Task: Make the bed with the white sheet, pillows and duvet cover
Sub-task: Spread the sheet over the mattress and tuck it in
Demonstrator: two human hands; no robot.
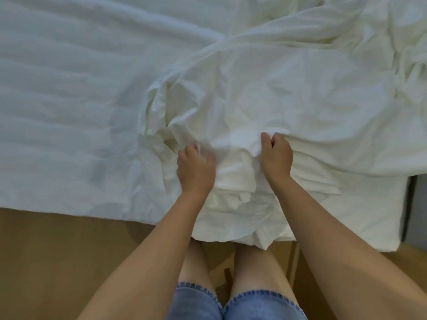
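Both hands, the left hand (196,168) and right hand (276,154), gripped bunched folds of the crumpled white cotton sheet (265,100) heaped at the near edge of the pale quilted mattress (69,100), apparently to spread it, which next called for finding a corner.

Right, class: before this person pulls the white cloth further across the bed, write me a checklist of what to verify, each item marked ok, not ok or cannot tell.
1. Left hand has a hold on the crumpled white cloth: ok, fingers curled into a fold.
2. Right hand holds it too: ok, fabric bunched in the fist.
3. Cloth free of twists: not ok, heavily crumpled.
4. Which edge or corner is held: cannot tell.
5. Quilted layer beneath lies flat: ok.
6. Cloth clear of the floor: ok, it hangs over the bed edge above the floor.
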